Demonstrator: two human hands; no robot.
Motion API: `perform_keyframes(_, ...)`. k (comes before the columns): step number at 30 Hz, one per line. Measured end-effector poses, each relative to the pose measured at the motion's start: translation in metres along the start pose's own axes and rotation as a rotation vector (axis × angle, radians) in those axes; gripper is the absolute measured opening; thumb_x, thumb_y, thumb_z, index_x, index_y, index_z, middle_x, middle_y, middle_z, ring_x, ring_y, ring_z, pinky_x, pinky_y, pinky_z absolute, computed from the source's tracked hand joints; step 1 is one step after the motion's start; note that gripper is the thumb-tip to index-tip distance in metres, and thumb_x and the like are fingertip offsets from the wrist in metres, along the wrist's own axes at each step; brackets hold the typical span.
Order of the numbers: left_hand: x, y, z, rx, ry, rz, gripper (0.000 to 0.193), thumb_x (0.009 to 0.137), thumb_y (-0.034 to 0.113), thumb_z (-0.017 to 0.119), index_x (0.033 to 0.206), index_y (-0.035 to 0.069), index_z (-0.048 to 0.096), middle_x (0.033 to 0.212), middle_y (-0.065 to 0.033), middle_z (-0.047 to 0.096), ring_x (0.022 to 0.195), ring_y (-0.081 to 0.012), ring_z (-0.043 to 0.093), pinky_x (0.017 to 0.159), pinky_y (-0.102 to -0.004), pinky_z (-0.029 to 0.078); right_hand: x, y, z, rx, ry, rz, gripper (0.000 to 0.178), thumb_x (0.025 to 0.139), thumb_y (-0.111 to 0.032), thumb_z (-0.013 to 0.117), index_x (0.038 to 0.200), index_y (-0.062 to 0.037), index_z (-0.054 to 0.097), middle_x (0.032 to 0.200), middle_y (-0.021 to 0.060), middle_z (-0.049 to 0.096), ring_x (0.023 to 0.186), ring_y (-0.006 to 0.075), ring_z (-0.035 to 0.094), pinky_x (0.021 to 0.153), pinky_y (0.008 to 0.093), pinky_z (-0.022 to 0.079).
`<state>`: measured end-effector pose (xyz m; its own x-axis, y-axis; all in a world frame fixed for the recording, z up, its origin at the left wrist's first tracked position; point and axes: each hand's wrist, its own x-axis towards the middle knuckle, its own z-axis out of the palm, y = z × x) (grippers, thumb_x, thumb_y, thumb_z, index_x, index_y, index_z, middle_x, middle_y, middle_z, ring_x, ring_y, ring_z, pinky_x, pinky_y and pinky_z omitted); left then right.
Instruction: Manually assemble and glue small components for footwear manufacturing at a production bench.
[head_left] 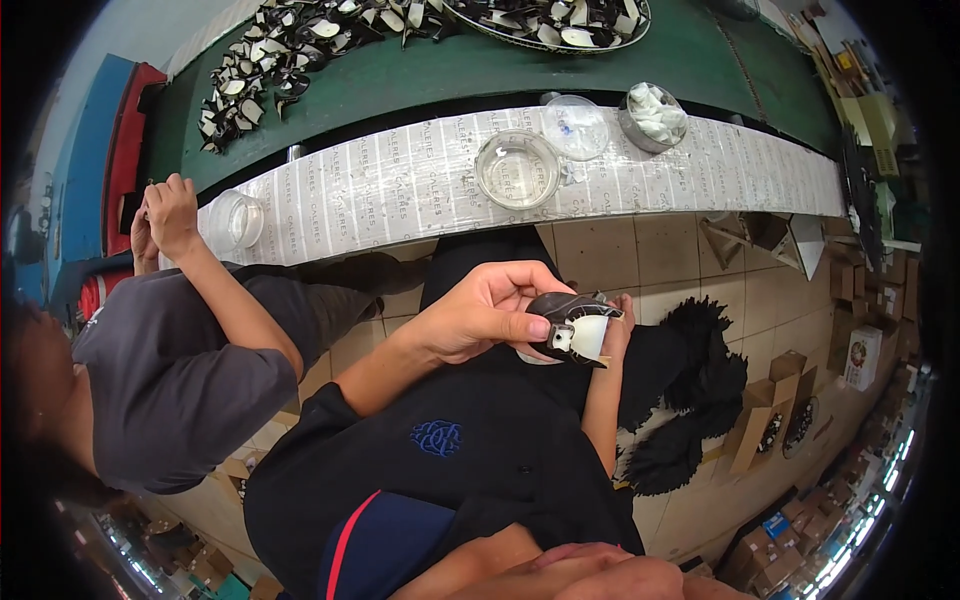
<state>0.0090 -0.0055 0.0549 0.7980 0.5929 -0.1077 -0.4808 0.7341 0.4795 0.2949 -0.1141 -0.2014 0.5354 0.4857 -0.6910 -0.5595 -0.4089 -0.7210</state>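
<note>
Below the desk [420, 190] edge, left hand [480, 315] and right hand [612, 335] both grip one black-and-white shoe piece [575, 330]; many cut pieces [270, 60] remain unworked.

- The one view comes from a camera worn on the head, looking steeply down over the person's own chest and lap.
- It sits close to the hands [500, 315], which fill the middle.
- The fisheye lens bends the workbench [400, 180] across the top and rounds the corners black.
- The tiled floor [640, 250] lies far below.
</note>
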Motion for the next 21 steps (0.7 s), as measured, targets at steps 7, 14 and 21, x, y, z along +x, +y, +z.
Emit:
perform_keyframes(7, 0.003, 0.002, -0.011, 0.104, -0.014, 0.068, 0.036, 0.084, 0.004, 0.070, 0.115, -0.004, 0.054, 0.108, -0.0115, 0.062, 0.098, -0.0169, 0.063, 0.081, -0.0333, 0.058, -0.025, -0.020, -0.007, -0.025, -0.179, 0.054, 0.043, 0.092, -0.029, 0.059, 0.132, -0.0163, 0.050, 0.134, 0.0022, 0.045, 0.113, 0.0333, 0.049, 0.082, 0.0484, 0.050)
perform_keyframes(14, 0.044, 0.054, -0.051, 0.551, 0.405, 0.259, 0.031, 0.086, 0.011, 0.069, 0.114, -0.001, 0.060, 0.100, -0.0039, 0.064, 0.089, -0.0115, 0.062, 0.080, -0.0298, 0.056, -0.027, -0.052, -0.063, 0.139, -0.209, -0.059, 0.036, 0.095, -0.027, 0.058, 0.127, -0.0108, 0.053, 0.126, 0.0079, 0.053, 0.111, 0.0243, 0.051, 0.092, 0.0462, 0.049)
perform_keyframes(21, 0.187, 0.180, -0.081, 0.486, 0.294, 0.657, 0.032, 0.092, 0.015, 0.062, 0.116, -0.005, 0.057, 0.108, -0.0094, 0.061, 0.097, -0.0180, 0.062, 0.091, -0.0350, 0.055, -0.032, -0.052, -0.108, 0.470, -0.228, -0.272, 0.035, 0.097, -0.022, 0.055, 0.127, -0.0053, 0.051, 0.118, 0.0080, 0.055, 0.108, 0.0217, 0.051, 0.093, 0.0442, 0.049)
